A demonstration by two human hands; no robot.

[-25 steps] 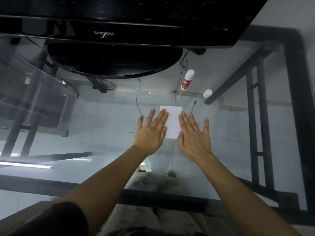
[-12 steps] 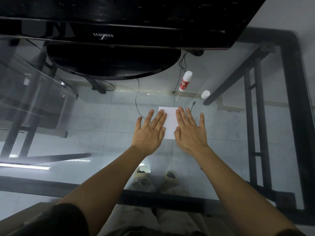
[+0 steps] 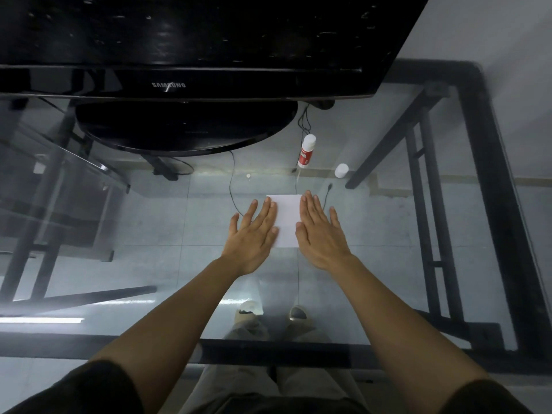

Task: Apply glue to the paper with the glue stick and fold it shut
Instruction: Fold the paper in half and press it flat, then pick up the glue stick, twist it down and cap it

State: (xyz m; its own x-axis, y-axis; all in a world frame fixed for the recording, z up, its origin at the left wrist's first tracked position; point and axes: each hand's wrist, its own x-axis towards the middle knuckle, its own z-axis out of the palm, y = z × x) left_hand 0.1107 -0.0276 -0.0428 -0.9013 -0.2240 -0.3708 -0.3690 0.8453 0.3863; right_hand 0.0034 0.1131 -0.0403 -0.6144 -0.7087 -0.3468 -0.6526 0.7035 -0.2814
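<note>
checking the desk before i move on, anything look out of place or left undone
Only the glue stick: it stands on the glass table with its white cap off, lying apart to its right. The paper lies flat, the left hand and right hand on its side edges.

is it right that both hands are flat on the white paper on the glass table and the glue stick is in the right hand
Not quite. In the head view the red and white glue stick lies on the glass table beyond the white paper, untouched. The left hand and right hand are flat on the paper, as you said.
</note>
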